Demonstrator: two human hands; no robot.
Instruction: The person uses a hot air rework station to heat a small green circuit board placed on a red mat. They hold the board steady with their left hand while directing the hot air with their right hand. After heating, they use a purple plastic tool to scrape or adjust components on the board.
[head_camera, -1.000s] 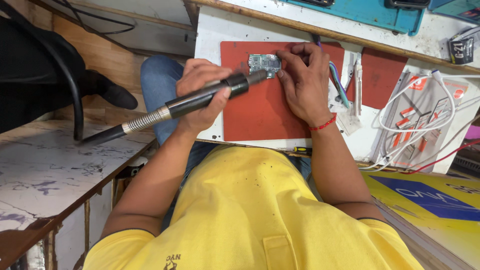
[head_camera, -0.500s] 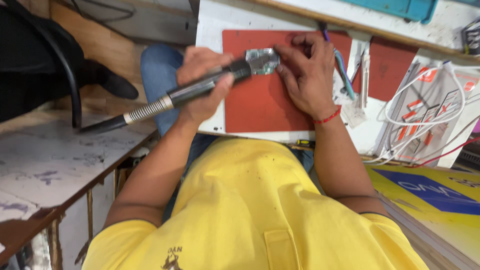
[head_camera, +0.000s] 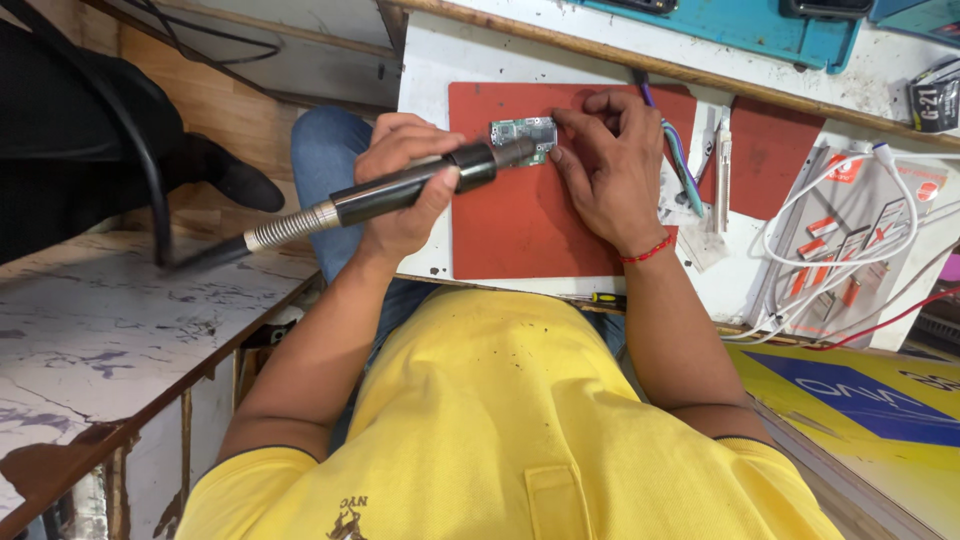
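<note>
My left hand (head_camera: 398, 205) is closed around a black hot-air handpiece (head_camera: 478, 161) with a metal spring hose trailing to the left. Its nozzle hovers over a small green circuit board (head_camera: 522, 129), which lies at the top of a red mat (head_camera: 520, 235) on the white bench. My right hand (head_camera: 612, 172), with a red thread at the wrist, presses its fingertips on the board's right end and holds it against the mat. My yellow shirt fills the bottom of the view.
Right of the mat lie coloured-handle tools (head_camera: 682, 165), a metal tweezer (head_camera: 722, 160), a second red mat (head_camera: 772, 150) and coiled white cables (head_camera: 850, 235). A teal tray (head_camera: 745, 28) sits at the back. A yellow and blue box (head_camera: 865, 390) is at lower right, a worn white bench (head_camera: 120, 330) at left.
The nozzle has stayed over the circuit board with both hands in place; the handpiece has tilted a little and the view has shifted slightly.
</note>
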